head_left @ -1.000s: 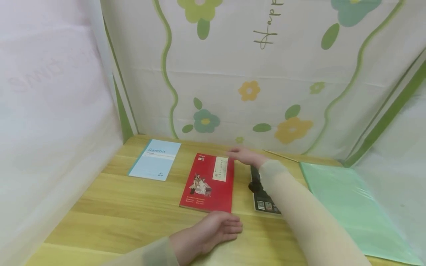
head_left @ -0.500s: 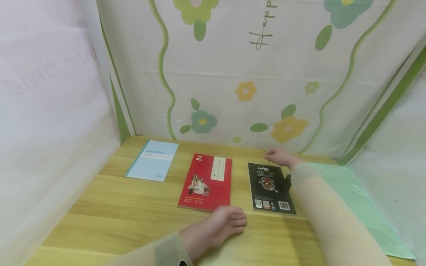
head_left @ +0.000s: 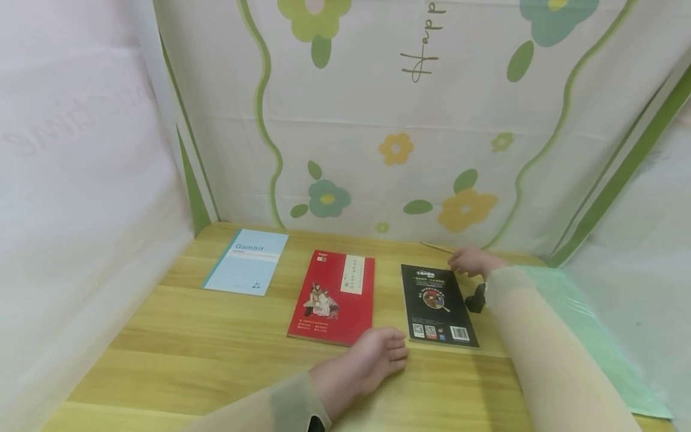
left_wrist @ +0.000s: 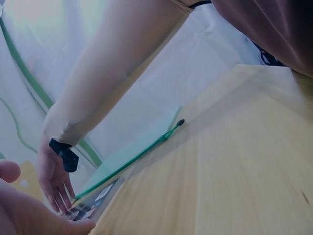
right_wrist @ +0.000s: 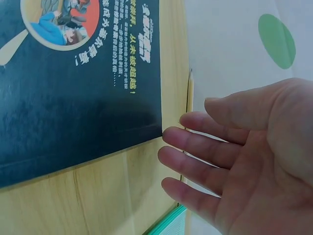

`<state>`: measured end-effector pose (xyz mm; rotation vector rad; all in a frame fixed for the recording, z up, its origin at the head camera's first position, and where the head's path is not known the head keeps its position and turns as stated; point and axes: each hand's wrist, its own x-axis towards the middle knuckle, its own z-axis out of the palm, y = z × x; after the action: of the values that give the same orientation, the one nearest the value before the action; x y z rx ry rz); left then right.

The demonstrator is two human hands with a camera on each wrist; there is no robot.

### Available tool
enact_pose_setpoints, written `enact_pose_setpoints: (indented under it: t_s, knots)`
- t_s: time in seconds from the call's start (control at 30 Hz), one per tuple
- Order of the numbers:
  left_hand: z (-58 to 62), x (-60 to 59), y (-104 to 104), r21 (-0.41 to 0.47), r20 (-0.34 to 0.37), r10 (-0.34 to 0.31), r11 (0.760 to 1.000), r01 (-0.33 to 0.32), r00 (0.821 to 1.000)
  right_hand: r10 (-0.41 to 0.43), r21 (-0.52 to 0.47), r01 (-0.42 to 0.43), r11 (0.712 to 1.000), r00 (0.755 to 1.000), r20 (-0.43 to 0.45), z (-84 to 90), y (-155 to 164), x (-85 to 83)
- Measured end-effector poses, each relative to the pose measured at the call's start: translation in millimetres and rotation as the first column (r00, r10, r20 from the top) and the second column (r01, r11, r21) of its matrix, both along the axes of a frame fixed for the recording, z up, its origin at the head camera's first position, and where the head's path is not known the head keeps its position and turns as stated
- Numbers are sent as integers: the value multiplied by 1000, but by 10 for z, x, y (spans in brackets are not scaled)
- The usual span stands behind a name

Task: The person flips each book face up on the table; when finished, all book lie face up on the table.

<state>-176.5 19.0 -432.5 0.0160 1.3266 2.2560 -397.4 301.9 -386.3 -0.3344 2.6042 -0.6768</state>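
At the back right of the table (head_left: pixel 216 336), the right hand (head_left: pixel 471 261) hovered with straight, slack fingers (right_wrist: pixel 195 147), holding nothing, just beyond the far corner of the black book (head_left: pixel 437 305) and beside a pencil (right_wrist: pixel 190 90) lying along the wall. Nearer the person, the left hand (head_left: pixel 372 360) rested flat and empty on the wood, by the red book's (head_left: pixel 333 297) near edge. Nothing was gripped: three books, the blue one (head_left: pixel 246 269) included, lay flat in a row, a green folder (head_left: pixel 594 342) to the right.
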Motion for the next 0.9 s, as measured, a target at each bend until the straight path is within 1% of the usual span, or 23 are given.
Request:
enact_pose_setpoints:
  t_s: [0.1,0.13,0.23,0.3,0.37,0.47,0.53,0.73,0.9]
  knots:
    - [21,-2,44,12,14,20,1000,-21,1000,23,-9,-23,1000,1000,-1,-10,38,-18]
    - [30,-4,59,15,21,28,999,-28,999,47,-21,-47,999,999,-8,-35,72,-44]
    - [68,-11,102,10,47,51,999,-52,998,86,-17,-87,996,995,-40,-38,87,-41]
    - [95,-22,131,-1,66,71,997,-72,995,90,-3,-91,996,994,-60,-43,68,-31]
    - [120,-32,156,-8,90,93,996,-92,992,75,19,-73,997,995,-73,-32,21,-2]
    - [145,-41,188,-10,124,112,994,-112,986,67,44,-63,997,995,-79,-43,-23,9]
    - [160,-45,209,-9,142,126,992,-126,982,76,59,-71,996,993,-85,-54,-35,2]
    - [184,-74,262,-26,155,176,984,-174,972,89,82,-81,993,991,-103,-120,-28,-80]
    - [183,-103,297,-27,171,201,980,-199,965,117,98,-106,990,986,-121,-104,-31,-75]
